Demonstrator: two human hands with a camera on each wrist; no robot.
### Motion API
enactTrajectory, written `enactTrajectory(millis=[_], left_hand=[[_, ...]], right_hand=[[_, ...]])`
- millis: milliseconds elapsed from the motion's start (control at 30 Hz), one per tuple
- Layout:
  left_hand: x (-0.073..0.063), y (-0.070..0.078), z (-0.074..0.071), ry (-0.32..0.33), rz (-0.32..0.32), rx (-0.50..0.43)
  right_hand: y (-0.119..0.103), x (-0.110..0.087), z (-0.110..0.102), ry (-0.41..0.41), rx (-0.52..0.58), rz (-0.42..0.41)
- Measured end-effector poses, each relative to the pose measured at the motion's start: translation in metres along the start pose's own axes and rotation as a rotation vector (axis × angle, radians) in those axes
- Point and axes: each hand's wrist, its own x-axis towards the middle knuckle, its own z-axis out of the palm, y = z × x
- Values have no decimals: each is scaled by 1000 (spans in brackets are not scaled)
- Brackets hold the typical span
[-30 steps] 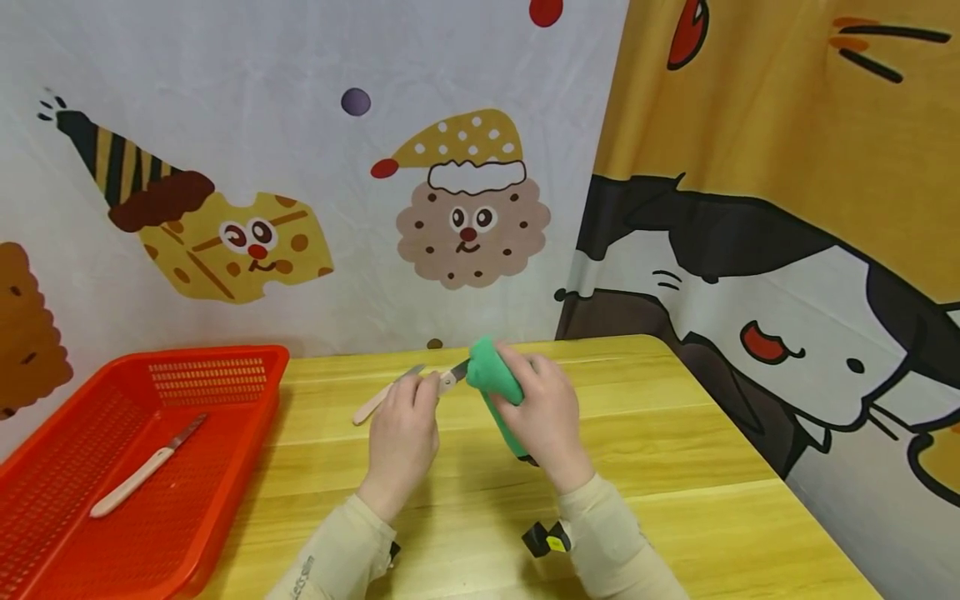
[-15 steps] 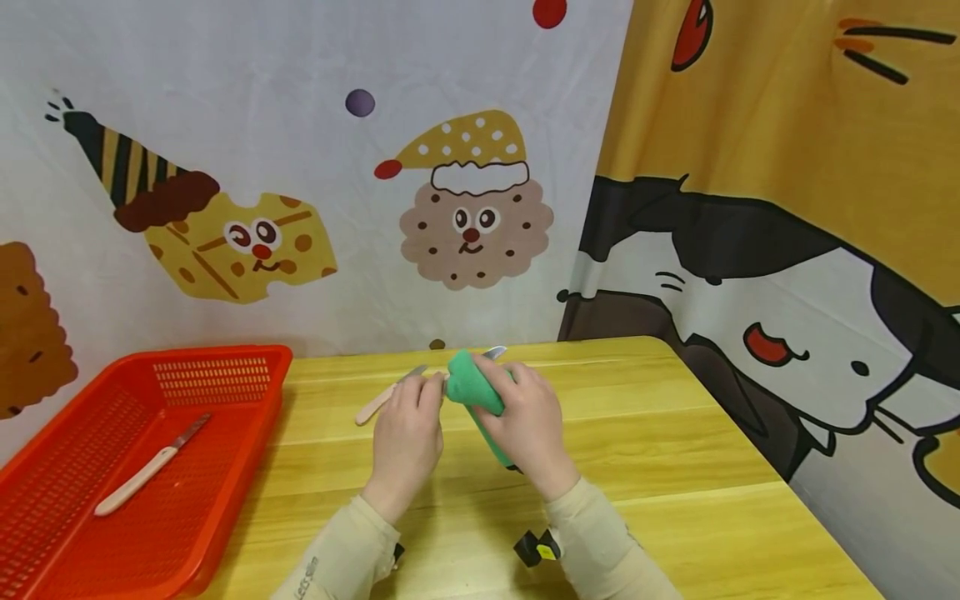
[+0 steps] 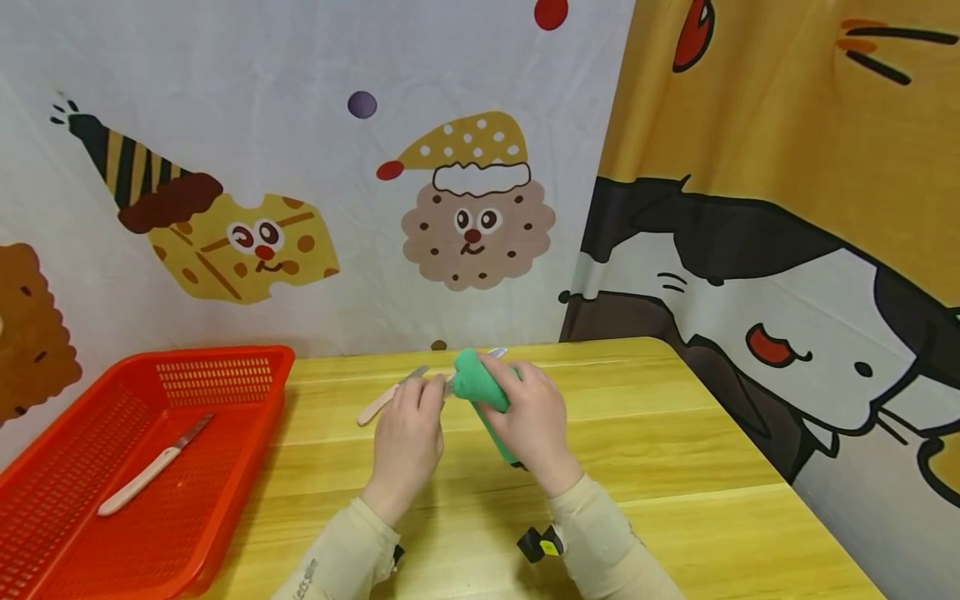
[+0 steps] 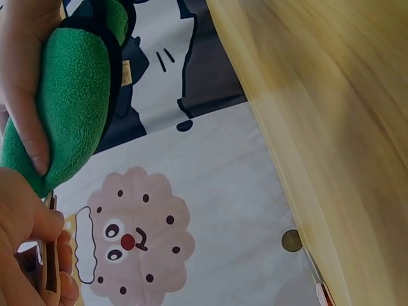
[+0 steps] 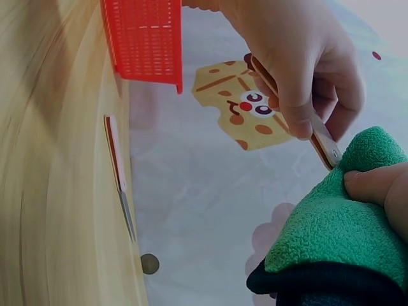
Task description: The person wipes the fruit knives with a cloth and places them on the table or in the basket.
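My left hand [image 3: 407, 433] grips a folding-style knife by its pale handle [image 5: 324, 141], seen best in the right wrist view. With my right hand [image 3: 534, 421] I hold a green towelling cloth [image 3: 480, 385] with dark edging, pinched around the blade close to the handle. The cloth hides most of the blade, while the blade tip [image 3: 498, 353] sticks out past its far side in the head view. A loose end of the cloth hangs below my right hand. Behind my left hand, a second pale-handled knife [image 3: 377, 406] lies on the table.
To the left stands a red plastic basket [image 3: 247, 467] with mesh sides, holding another pale-handled knife [image 3: 138, 485]. The wooden table [image 3: 675, 500] ends at a printed curtain [image 3: 337, 317] behind it.
My right hand has slid the cloth left along the blade toward the handle, uncovering the tip, then shifted slightly back right. My left hand keeps its grip nearly in place.
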Motion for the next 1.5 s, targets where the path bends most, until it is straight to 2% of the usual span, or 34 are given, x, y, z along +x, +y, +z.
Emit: enactTrajectory(millis=[200,833,1233,1500], left_hand=[[-1,0,-1,-15,-2,-4],[-3,0,-5,19,28,-29],[-3,-3,-12,-44,13,-50],[8,-10,-21,-102,-47,21]], right_hand=[[5,1,-2,11,-12,19],[27,3,-13,14,-36,124],[41,1,-23,21,-42,195],[48,-2,-28,20,-35,226]])
